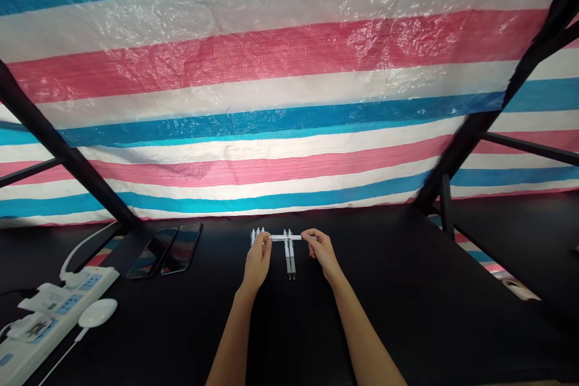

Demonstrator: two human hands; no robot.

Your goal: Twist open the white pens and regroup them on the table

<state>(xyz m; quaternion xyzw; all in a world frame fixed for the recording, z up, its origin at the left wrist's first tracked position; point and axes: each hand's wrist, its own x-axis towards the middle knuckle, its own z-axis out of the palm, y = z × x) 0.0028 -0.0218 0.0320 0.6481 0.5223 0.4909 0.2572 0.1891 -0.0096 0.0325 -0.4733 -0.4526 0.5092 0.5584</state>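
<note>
A white pen is held level between my two hands, above the black table. My left hand pinches its left end, and the fingertips of my right hand close on its right end. Below the held pen, two pens with white and grey barrels lie side by side, their tips toward me. Several more white pens lie just behind my left hand, which hides most of them.
Two dark phones lie on the black table to the left. A white power strip with plugs and a round white charger sit nearer on that side. Black frame posts and a striped sheet stand behind.
</note>
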